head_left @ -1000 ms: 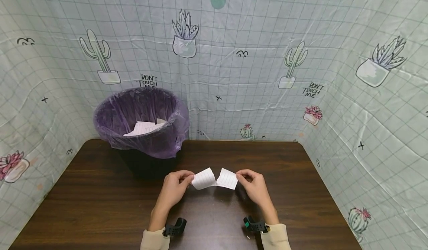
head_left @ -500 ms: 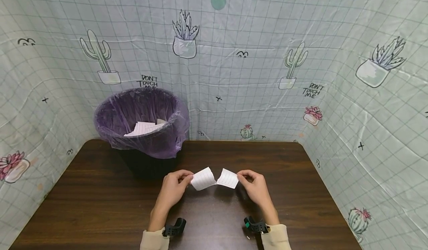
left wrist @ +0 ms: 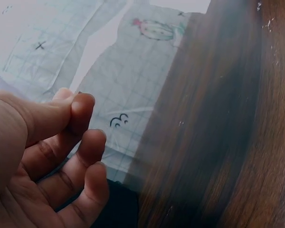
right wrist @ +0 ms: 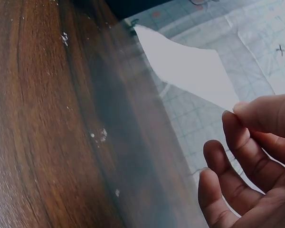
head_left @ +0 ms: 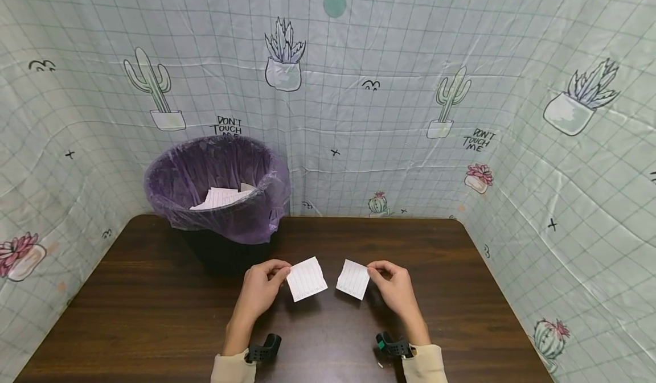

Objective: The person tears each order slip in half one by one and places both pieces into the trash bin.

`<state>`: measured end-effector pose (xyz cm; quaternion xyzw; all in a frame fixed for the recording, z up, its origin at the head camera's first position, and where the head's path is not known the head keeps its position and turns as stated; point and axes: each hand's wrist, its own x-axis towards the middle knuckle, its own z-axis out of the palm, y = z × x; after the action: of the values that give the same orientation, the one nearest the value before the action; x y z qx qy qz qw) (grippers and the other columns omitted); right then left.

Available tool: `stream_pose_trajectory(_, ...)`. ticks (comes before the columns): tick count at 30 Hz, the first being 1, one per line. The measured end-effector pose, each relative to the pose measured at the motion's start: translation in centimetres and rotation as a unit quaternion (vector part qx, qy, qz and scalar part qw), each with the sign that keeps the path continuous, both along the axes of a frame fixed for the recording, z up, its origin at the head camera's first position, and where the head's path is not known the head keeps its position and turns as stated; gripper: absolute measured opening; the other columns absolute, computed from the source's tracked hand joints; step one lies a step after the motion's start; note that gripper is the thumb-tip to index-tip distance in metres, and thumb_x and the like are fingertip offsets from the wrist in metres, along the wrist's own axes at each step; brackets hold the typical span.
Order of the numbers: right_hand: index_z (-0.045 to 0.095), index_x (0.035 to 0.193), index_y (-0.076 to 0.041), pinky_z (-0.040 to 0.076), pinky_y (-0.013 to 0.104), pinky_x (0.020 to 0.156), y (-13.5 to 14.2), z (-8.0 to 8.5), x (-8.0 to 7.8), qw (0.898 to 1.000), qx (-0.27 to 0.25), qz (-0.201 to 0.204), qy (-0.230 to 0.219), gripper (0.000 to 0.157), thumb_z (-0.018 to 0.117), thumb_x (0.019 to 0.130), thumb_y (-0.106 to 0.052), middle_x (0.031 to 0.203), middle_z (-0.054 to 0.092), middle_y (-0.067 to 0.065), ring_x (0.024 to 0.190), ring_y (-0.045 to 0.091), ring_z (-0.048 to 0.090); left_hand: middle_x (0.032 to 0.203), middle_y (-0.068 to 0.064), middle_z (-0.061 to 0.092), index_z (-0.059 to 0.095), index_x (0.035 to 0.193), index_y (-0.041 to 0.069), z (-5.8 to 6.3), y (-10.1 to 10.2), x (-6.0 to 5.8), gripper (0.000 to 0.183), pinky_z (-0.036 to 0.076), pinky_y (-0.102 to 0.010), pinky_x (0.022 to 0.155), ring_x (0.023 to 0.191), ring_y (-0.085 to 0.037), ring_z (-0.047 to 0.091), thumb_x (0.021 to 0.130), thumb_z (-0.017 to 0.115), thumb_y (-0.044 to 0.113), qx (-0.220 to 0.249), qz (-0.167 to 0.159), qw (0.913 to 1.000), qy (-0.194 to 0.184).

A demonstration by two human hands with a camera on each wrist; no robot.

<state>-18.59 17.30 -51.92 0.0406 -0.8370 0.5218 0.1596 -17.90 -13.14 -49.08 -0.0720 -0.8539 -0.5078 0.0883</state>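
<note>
Between thumb and forefinger, my left hand [head_left: 259, 289] pinches one torn piece of lined paper [head_left: 307, 279] by its outer corner. A second torn piece of lined paper [head_left: 353, 279] is pinched the same way by my right hand [head_left: 394, 287]. The torn edges face each other with a gap between them, above the table. In the left wrist view the left piece [left wrist: 97, 50] appears nearly edge-on, past the fingertips. Seen from the right wrist, the right piece [right wrist: 190, 66] stretches out from the thumb and forefinger, slightly curved.
A dark bin [head_left: 225, 246] with a purple liner [head_left: 279, 186] stands at the back left of the brown wooden table [head_left: 128, 314]. Torn lined papers [head_left: 221, 197] lie inside it. A small white scrap [head_left: 380, 365] lies near the right wrist. Patterned cloth [head_left: 333, 115] surrounds the table.
The paper, earlier torn partway and joined by a narrow strip at its lower edge, is now two separate pieces. The hands have moved slightly apart, and both pieces hang flatter.
</note>
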Motion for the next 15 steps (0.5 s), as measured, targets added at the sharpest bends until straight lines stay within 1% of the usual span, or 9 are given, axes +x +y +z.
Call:
stream_pose_trajectory(4, 0.077, 0.093, -0.003, 0.051, 0.021, 0.068, 0.3, 0.0, 0.1, 1.0, -0.006, -0.005, -0.014, 0.005, 0.073, 0.093, -0.004, 0.087, 0.075, 0.011, 0.072, 0.003, 0.062, 0.082, -0.005, 0.072, 0.078, 0.097, 0.004, 0.2, -0.3, 0.0, 0.007, 0.047, -0.023, 0.065, 0.07, -0.011, 0.057, 0.095, 0.072, 0.008, -0.01, 0.005, 0.9999, -0.003)
stream_pose_trajectory(8, 0.078, 0.096, -0.005, 0.051, 0.022, 0.073, 0.5, 0.6, 0.1, 1.0, -0.003, 0.0, -0.031, 0.006, 0.073, 0.094, -0.007, 0.09, 0.075, 0.009, 0.076, 0.005, 0.063, 0.085, -0.005, 0.073, 0.078, 0.097, 0.005, 0.4, -0.3, 0.1, 0.007, 0.049, -0.023, 0.067, 0.073, -0.012, 0.058, 0.095, 0.073, 0.01, -0.018, 0.004, 0.9998, 0.001)
stream_pose_trajectory(12, 0.078, 0.098, -0.006, 0.052, 0.022, 0.077, 0.5, 1.1, -0.1, 0.999, 0.004, 0.008, -0.038, 0.006, 0.073, 0.095, -0.009, 0.091, 0.075, 0.007, 0.081, 0.007, 0.064, 0.085, -0.004, 0.073, 0.078, 0.097, 0.005, 0.8, -0.4, 0.5, 0.007, 0.047, -0.023, 0.066, 0.073, -0.012, 0.056, 0.096, 0.073, 0.01, -0.028, 0.003, 0.9996, 0.002)
stream_pose_trajectory(15, 0.078, 0.098, -0.007, 0.053, 0.023, 0.078, 0.4, 1.1, 0.1, 0.999, 0.007, 0.011, -0.043, 0.006, 0.073, 0.095, -0.01, 0.092, 0.075, 0.007, 0.083, 0.008, 0.066, 0.081, -0.003, 0.07, 0.077, 0.097, 0.005, 1.0, -0.6, 0.8, 0.007, 0.044, -0.023, 0.064, 0.071, -0.011, 0.053, 0.096, 0.072, 0.01, -0.041, -0.007, 0.9991, 0.002)
